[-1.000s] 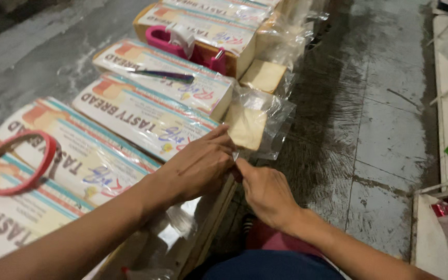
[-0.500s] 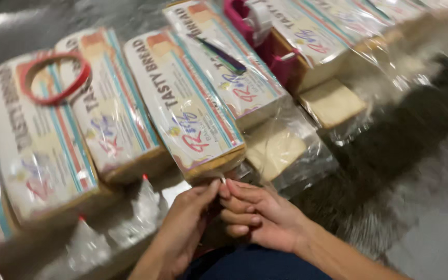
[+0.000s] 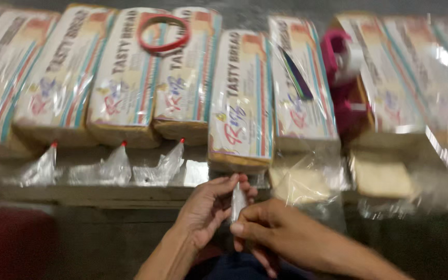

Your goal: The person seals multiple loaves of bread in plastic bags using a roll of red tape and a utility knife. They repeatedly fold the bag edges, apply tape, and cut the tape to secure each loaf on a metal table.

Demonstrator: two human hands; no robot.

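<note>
Both hands meet at the bottom centre. My left hand [image 3: 209, 208] and my right hand [image 3: 271, 231] pinch the gathered clear plastic end [image 3: 238, 201] of a bagged bread loaf [image 3: 240, 103] that lies straight ahead in the row. The twisted bag neck stands upright between the fingers of both hands. To the right of that loaf, an open clear bag with bread slices [image 3: 303, 182] lies next to my right hand.
A row of several bagged loaves [image 3: 123, 78] lies on a board; three bag ends tied with red [image 3: 123, 163] point toward me. A red tape ring [image 3: 163, 32] rests on two loaves, a dark pen [image 3: 297, 75] on another. A pink tape dispenser [image 3: 340, 78] stands at right.
The view has swung so the loaves now lie in a straight row ahead. Both hands stayed together and now grip the bag end of the centre loaf, twisted upright.
</note>
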